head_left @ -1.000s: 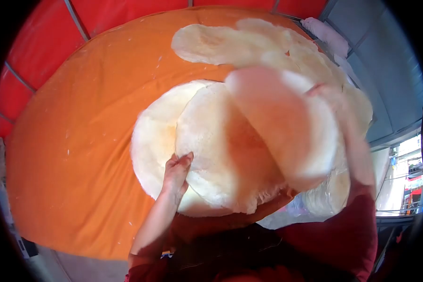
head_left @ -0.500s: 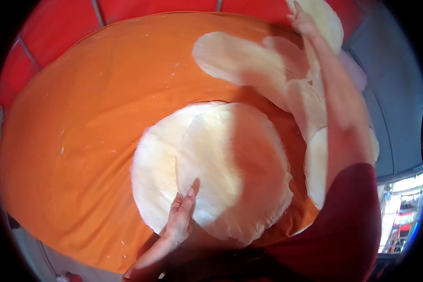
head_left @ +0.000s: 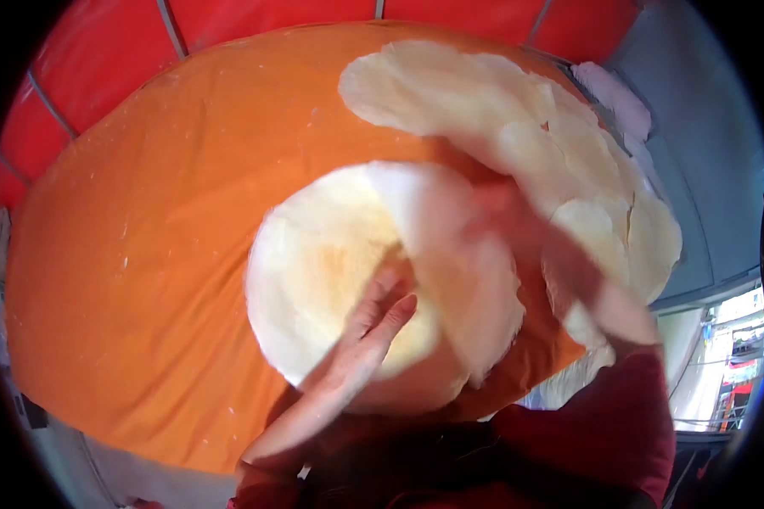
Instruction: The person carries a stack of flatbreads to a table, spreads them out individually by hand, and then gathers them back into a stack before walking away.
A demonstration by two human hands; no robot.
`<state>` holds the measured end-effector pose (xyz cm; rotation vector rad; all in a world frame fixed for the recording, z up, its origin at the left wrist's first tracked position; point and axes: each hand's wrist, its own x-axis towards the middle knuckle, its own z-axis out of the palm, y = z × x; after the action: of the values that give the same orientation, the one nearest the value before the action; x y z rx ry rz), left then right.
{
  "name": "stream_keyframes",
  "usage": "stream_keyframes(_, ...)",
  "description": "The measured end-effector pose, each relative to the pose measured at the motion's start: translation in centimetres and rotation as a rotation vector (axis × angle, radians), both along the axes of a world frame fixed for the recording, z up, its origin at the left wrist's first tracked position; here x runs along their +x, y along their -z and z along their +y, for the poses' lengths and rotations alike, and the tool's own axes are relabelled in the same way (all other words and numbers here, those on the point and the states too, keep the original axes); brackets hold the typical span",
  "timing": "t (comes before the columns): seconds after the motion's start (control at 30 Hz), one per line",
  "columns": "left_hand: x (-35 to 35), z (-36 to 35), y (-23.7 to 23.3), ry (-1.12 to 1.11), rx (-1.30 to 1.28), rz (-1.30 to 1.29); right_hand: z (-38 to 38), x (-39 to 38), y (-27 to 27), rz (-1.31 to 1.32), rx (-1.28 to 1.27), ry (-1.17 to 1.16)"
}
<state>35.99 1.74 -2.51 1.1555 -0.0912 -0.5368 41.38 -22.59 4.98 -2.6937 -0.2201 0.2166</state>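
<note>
A round pile of thin, pale flat sheets [head_left: 306,254] lies on the orange cloth, a sheet's edge crossing its middle diagonally. Over that pile is my left hand [head_left: 378,310], thumb apart from the fingers, fingertips blurred near the sheet edge. My right hand [head_left: 492,212] is smeared by motion at the pile's right side; its fingers cannot be made out, nor whether it holds a sheet. More pale sheets [head_left: 450,93] overlap in a curved row from the top centre down the right side.
An orange cloth [head_left: 144,254] covers the large rounded surface under the sheets. Red panels [head_left: 255,17] with grey strips stand behind it. A pale pinkish cloth [head_left: 615,102] lies at the upper right, beside a grey surface [head_left: 696,170].
My right hand has come from the far upper right, where it was on a sheet, to the central pile. My left hand has moved up and right, away from the sheet edge it was pinching.
</note>
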Motion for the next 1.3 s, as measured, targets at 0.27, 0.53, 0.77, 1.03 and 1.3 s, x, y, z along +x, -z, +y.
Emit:
stream_keyframes(0.27,-2.3,11.9,4.8,-0.471,1.078,-0.278,-8.2,3.3,-17.9,-0.412,0.049,-0.02)
stream_keyframes(0.53,-1.0,15.0,4.4,-0.241,0.028,0.414,-4.9,4.2,7.6,-0.779,-0.354,-0.125)
stream_keyframes(0.77,0.5,14.2,3.0,-0.161,0.02,0.567,12.5,-6.7,6.4,-0.041,0.519,-0.154)
stream_keyframes(1.03,0.5,17.4,5.4,0.077,-0.469,0.543,23.0,-9.4,7.3,0.032,0.162,-0.215)
stream_keyframes(1.3,0.4,16.5,3.5,0.159,-0.035,0.393,21.3,-9.4,6.7,0.099,0.368,-0.069)
